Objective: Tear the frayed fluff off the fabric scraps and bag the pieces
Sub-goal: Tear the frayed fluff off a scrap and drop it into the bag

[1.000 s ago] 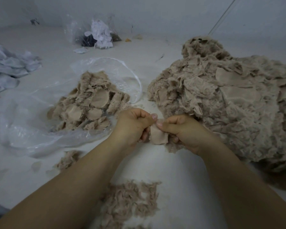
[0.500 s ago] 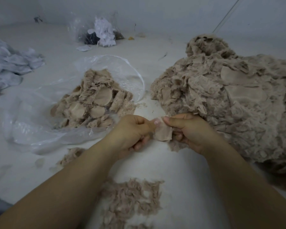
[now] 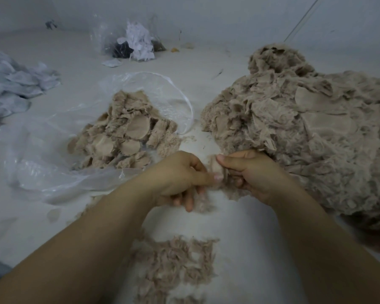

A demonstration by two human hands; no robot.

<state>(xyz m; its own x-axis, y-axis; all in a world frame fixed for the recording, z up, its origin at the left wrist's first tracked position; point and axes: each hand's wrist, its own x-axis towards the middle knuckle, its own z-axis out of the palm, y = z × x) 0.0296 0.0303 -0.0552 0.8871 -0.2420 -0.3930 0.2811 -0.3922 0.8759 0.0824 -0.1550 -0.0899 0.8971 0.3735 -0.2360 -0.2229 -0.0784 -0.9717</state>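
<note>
A small beige fabric scrap [image 3: 215, 166] is pinched between my two hands at the centre of the white surface. My right hand [image 3: 252, 172] grips its upper edge with thumb and fingers. My left hand [image 3: 180, 176] pinches its lower edge, and a tuft of fluff [image 3: 203, 205] hangs under those fingers. A large heap of fluffy beige scraps [image 3: 305, 137] lies to the right, touching my right hand. To the left, a smaller pile of scraps [image 3: 123, 137] rests on an open clear plastic bag [image 3: 42, 163].
Torn beige fluff [image 3: 173, 264] is scattered on the surface between my forearms. A pale grey cloth heap [image 3: 11, 88] lies at the far left. A second clear bag with white and dark scraps [image 3: 132, 42] stands at the back by the wall.
My left hand has pulled downward along the scrap, and fluff now trails below its fingers. My right hand has stayed in place on the scrap.
</note>
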